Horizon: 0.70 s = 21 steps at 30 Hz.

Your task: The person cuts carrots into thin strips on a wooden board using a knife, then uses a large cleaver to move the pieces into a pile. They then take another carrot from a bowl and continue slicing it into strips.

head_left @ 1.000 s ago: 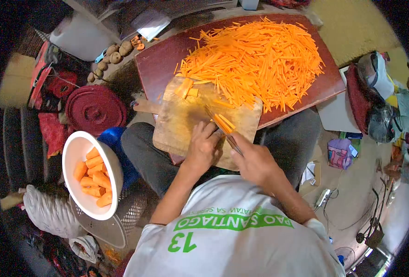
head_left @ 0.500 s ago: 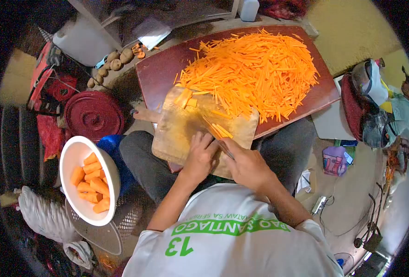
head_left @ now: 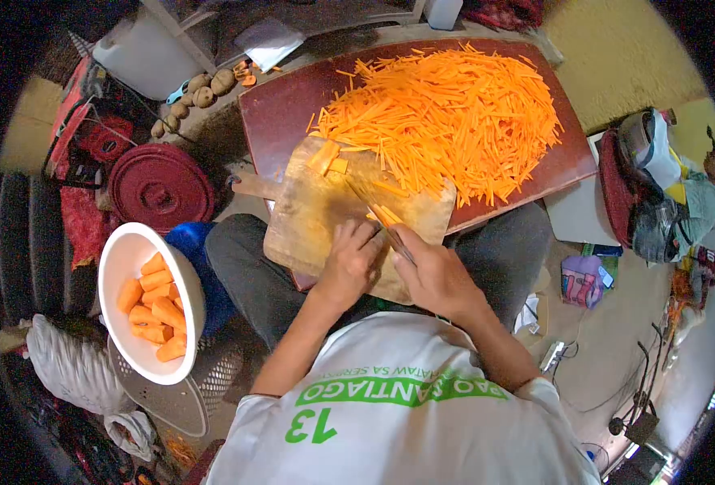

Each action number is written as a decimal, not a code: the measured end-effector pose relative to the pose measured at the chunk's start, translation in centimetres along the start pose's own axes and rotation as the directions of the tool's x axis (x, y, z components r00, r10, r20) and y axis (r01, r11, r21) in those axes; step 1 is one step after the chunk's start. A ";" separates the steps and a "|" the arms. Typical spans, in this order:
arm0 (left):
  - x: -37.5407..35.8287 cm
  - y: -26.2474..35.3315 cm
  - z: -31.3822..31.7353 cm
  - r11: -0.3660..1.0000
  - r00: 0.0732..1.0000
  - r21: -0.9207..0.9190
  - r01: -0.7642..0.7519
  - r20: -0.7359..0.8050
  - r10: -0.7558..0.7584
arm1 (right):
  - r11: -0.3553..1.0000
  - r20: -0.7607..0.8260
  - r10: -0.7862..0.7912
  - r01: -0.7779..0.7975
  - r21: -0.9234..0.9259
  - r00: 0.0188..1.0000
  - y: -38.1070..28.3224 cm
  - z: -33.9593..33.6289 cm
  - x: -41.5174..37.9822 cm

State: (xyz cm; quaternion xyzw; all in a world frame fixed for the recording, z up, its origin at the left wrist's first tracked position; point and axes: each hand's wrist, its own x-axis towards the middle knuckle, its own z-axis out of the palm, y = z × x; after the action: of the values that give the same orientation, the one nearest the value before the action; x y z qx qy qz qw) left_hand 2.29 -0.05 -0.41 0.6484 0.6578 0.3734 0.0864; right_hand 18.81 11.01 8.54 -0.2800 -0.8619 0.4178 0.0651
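My right hand [head_left: 437,276] is closed around the handle of a knife [head_left: 383,222], its blade slanting up and left over a worn wooden cutting board [head_left: 293,234]. Close to the blade, my left hand [head_left: 351,260] presses down on the board with curled fingers; what lies under them is hidden. A few cut carrot sticks [head_left: 385,215] rest against the right side of the knife. Flat carrot slices [head_left: 325,157] lie near the board's far left corner. Beyond the board, a large heap of carrot strips [head_left: 454,121] covers much of a dark red tabletop [head_left: 273,109].
A white basin [head_left: 109,275] holding peeled carrot pieces [head_left: 159,299] stands at my left. Behind it are a dark red round lid [head_left: 162,187] and several potatoes [head_left: 203,96]. On the right are a purple bag [head_left: 582,279], cables and piled household items.
The knife and right hand have shifted slightly, and the carrot sticks beside the blade now lie closer together. My left hand stays beside the blade. The camera view has tilted a little.
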 end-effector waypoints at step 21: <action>0.0 0.5 -0.4 1.000 0.999 0.023 -0.006 -0.037 0.007 | 0.987 0.142 0.151 -0.158 0.038 0.978 -1.4 -1.7 -3.6</action>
State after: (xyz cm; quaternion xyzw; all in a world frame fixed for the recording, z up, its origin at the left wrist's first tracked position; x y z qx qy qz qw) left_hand 2.39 -0.26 0.19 0.6444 0.6615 0.3780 0.0656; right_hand 21.86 9.54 11.13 -0.3147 -0.8294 0.4611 -0.0204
